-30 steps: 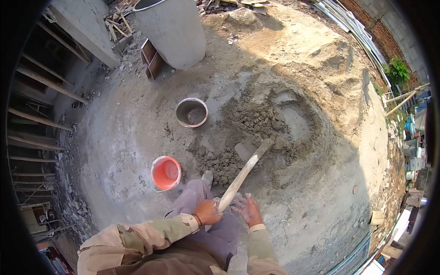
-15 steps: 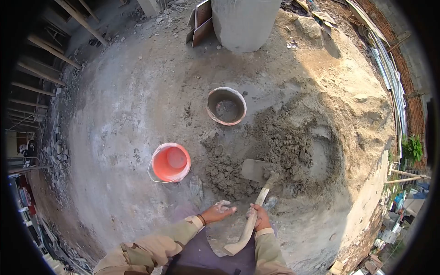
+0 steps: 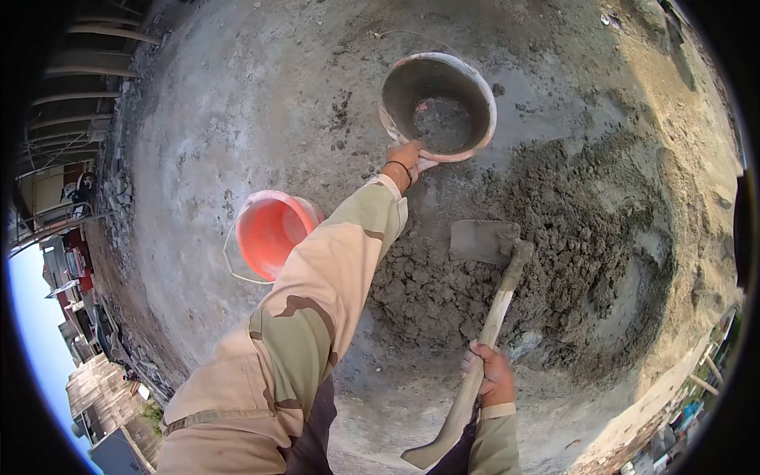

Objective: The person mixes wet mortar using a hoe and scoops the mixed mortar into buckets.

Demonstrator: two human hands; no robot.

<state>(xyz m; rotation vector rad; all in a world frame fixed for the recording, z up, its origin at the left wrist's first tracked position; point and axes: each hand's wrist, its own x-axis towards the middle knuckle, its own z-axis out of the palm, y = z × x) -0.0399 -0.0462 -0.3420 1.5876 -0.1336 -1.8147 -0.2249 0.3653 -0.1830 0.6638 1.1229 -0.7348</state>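
My left hand [image 3: 405, 162] reaches far forward, its fingers closed over the near rim of a mortar-coated bucket [image 3: 405, 89]. That bucket stands on the ground with a little wet grey residue at its bottom. My right hand [image 3: 494, 372] is wrapped round the curved wooden handle of a hoe [image 3: 497, 313]. The hoe's flat blade [image 3: 481, 240] rests on a heap of wet mortar [image 3: 562, 245]. Left of the heap, an orange-red bucket [image 3: 265, 236] stands partly behind my left sleeve, with its wire handle hanging down one side.
Rough concrete ground [image 3: 206, 142] spreads on the left. A sandy bank [image 3: 704, 198] borders the mortar on the right. Wooden poles [image 3: 87, 71] line the far left edge. A pale lump [image 3: 524, 344] lies by the near side of the heap.
My left hand has moved forward from beside the hoe handle and taken hold of the grey-coated bucket's rim. My right hand stays on the hoe. The view has shifted forward and closer.
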